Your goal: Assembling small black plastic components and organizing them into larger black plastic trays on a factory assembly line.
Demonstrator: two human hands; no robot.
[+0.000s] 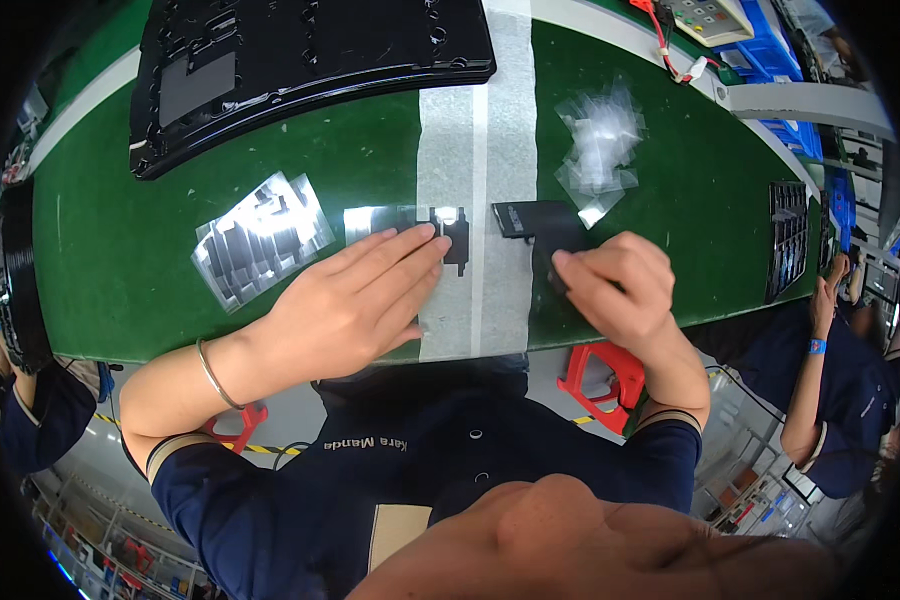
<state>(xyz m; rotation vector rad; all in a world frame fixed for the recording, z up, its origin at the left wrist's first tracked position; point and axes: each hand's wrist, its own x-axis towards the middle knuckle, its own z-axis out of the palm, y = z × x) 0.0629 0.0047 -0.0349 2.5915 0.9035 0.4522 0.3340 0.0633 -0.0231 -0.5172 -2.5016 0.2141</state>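
My left hand [355, 290] lies flat, fingers stretched out, on a clear film strip [362, 218] that carries a black die-cut piece [457, 240]. The strip reaches from the green table onto a pale tape band. Just right of it, my right hand [625, 290] has thumb and fingers pinched on the lower part of a flat, thin black piece [555, 222]. That piece has small pale print at its left end and rests partly on the band. Its gripped end is partly hidden by my fingers. Left of my left hand is a fanned stack of clear films with dark pieces [260, 240].
Loose clear films [602, 145] lie heaped at the back right. Stacked black moulded trays [320, 45] fill the far left; another black tray [788, 240] is at the right edge. A control box [710, 18] with red leads stands behind. A co-worker's arm [810, 385] is at right.
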